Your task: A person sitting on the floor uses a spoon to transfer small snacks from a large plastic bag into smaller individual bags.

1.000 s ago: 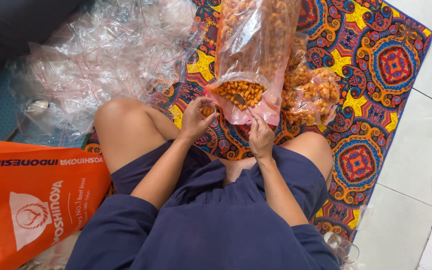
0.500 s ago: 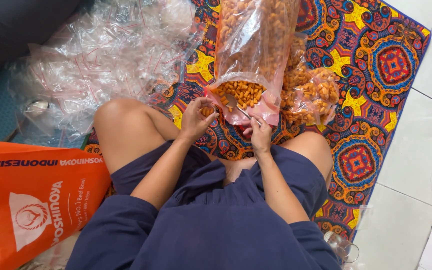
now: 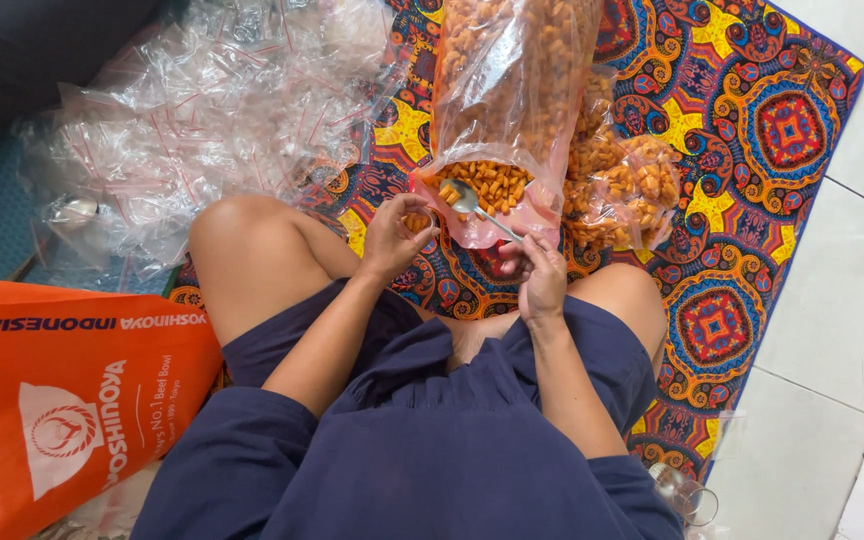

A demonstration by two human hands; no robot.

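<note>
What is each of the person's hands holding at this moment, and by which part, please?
The right hand holds a metal spoon by its handle end. The left hand pinches a small bag of orange snacks near its top.

Over the last second the right hand point(image 3: 542, 278) has slid a little toward four o'clock, from just below the mouth of the big clear plastic bag of orange snack pieces point(image 3: 500, 120) to a spot nearer the right knee. The small metal spoon point(image 3: 472, 200) it grips has gone the other way: its bowl, which was at the bag's lip with the handle nearly upright, now reaches in toward ten o'clock and lies among the orange pieces inside the opening. The handle has tipped from steep to a long slant running from the fingers at four o'clock up to the bowl at ten o'clock.
</note>
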